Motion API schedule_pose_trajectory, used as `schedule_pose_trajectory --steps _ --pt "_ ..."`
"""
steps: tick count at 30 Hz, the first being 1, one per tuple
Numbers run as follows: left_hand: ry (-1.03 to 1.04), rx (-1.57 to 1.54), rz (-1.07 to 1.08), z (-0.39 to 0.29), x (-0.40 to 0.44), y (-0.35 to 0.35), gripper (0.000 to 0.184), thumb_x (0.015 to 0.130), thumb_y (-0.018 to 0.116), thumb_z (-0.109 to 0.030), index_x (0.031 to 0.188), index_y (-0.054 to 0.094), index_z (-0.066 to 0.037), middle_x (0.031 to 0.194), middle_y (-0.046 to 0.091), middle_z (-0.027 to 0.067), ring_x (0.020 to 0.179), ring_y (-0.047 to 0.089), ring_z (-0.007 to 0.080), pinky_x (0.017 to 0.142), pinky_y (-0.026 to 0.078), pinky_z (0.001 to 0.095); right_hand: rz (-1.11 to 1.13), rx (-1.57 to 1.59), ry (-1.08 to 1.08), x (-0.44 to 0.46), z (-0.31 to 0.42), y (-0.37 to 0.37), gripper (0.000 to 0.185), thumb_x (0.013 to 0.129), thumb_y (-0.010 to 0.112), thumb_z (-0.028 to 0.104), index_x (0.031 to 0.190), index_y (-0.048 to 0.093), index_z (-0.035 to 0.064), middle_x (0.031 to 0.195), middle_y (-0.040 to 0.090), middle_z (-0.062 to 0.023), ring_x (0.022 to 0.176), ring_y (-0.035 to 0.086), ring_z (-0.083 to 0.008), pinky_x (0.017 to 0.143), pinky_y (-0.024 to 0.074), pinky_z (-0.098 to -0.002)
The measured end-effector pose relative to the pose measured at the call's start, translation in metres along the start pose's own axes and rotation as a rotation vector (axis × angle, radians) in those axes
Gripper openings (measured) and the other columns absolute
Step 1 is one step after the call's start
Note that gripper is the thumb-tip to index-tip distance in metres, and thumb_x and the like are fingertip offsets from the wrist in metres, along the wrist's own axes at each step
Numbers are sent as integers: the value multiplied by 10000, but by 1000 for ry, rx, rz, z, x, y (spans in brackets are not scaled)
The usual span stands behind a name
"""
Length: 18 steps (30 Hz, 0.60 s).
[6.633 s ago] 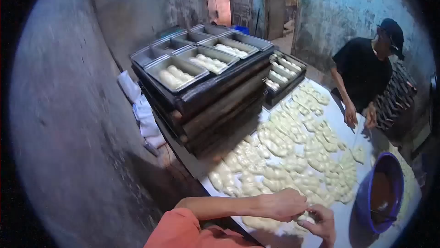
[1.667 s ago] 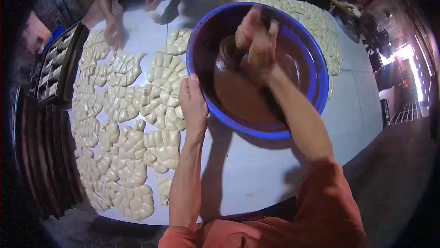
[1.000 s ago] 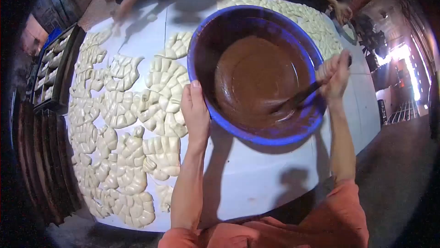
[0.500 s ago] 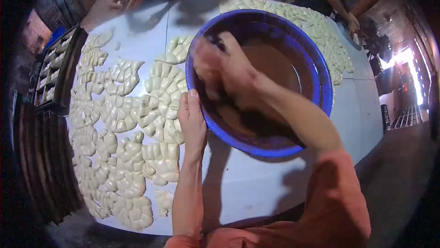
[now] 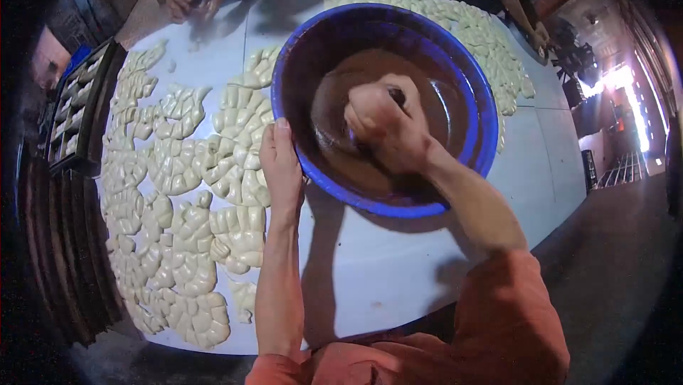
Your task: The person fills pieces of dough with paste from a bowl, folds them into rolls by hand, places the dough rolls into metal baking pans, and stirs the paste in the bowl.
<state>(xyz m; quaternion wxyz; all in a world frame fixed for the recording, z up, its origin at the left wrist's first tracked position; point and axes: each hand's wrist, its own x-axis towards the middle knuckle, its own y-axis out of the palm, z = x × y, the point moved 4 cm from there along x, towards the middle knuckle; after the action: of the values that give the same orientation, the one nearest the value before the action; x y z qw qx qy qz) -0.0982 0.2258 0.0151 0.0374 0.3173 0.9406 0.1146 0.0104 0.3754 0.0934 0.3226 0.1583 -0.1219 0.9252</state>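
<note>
Head view: the blue basin [image 5: 489, 111] stands on the counter [image 5: 398, 271], upper centre of the frame. It contains a brown liquid [image 5: 327, 104] covering its bottom; the upper inner wall is coated with brown residue. The right hand [image 5: 388, 122], inside the basin outline, is closed around a dark handle [image 5: 396, 95]; the handle's lower end is hidden. The left hand [image 5: 281, 164] touches the basin's outer left side; whether its fingers grip cannot be told. Pale dough pieces [image 5: 178, 164] cover the counter at left. A dark compartmented tray [image 5: 90, 132], upper left, holds pale pieces in rows.
</note>
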Motion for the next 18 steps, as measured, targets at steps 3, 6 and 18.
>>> schedule_pose_trajectory --steps 3,6,18 --pt "57 23 13 6 3 -3 337 1074 446 -274 813 492 -67 741 391 -66 689 338 43 601 322 246 -125 615 83 -24 22 -66 496 1046 413 496 726 501 128 581 362 35 528 383 -137 513 348 -287" --pt "60 9 -21 9 4 -2 336 1072 448 -272 814 497 -63 737 403 -64 686 337 47 601 322 245 -781 44 -189 -2 32 -140 580 994 479 590 621 348 166 507 262 40 422 244 -80 401 185 -262" --pt "17 41 -32 6 2 -6 370 1051 477 -316 803 524 -45 710 455 -17 661 391 92 605 369 298 -753 26 -311 -101 51 -140 512 1062 392 481 673 336 154 567 245 37 476 221 -106 465 221 -282"
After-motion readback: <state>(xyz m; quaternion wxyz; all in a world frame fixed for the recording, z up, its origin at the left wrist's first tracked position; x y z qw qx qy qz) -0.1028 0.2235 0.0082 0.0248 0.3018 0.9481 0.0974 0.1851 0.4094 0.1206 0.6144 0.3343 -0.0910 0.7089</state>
